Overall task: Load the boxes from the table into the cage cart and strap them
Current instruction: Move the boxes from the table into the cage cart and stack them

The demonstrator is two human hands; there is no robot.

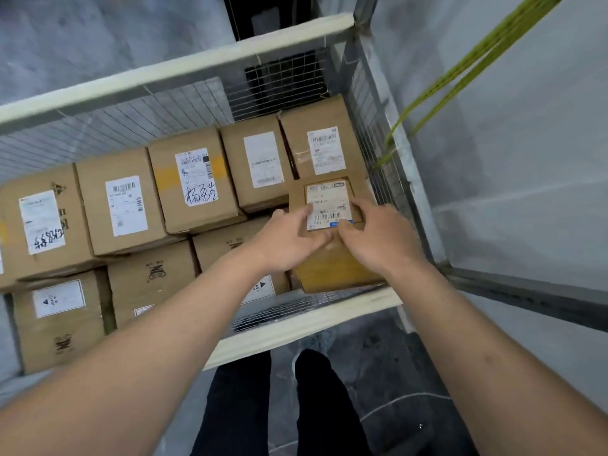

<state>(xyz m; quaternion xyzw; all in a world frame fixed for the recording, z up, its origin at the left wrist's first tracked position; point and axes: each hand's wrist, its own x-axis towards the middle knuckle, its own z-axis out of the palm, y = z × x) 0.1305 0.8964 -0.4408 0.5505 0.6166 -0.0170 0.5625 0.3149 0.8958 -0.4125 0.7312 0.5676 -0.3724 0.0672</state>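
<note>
Both arms reach forward and down from the bottom of the frame, over the cart's near rail [296, 327], forearms bare, converging right of centre. Left hand [289, 240] lies palm-down, thumb toward the upper left, fingers curled over the near-left part of a small box [325, 258]; fingertips rest at the left edge of its label [329, 205]. Right hand [371, 235] mirrors it from the right, fingers bent and pinching the label's lower right corner area, thumb near the left hand's fingers. Both hands hold the same small box; the two sets of fingers nearly meet at the label's lower edge. Small box sits at the right end of the cart [368, 133], against the wire side wall, label facing up, its far end next to a taller box [319, 126] in the back row. Whether it rests on the cart floor or is carried cannot be told. Back row: five labelled boxes [194, 179] side by side from the left edge to the upper right. Front row, lower left: more boxes [59, 324], lying lower. A green strap [460, 67] runs from the upper right corner down to the cart's right wall. Dark trouser legs [237, 406] stand at bottom centre on a grey floor [510, 159].
</note>
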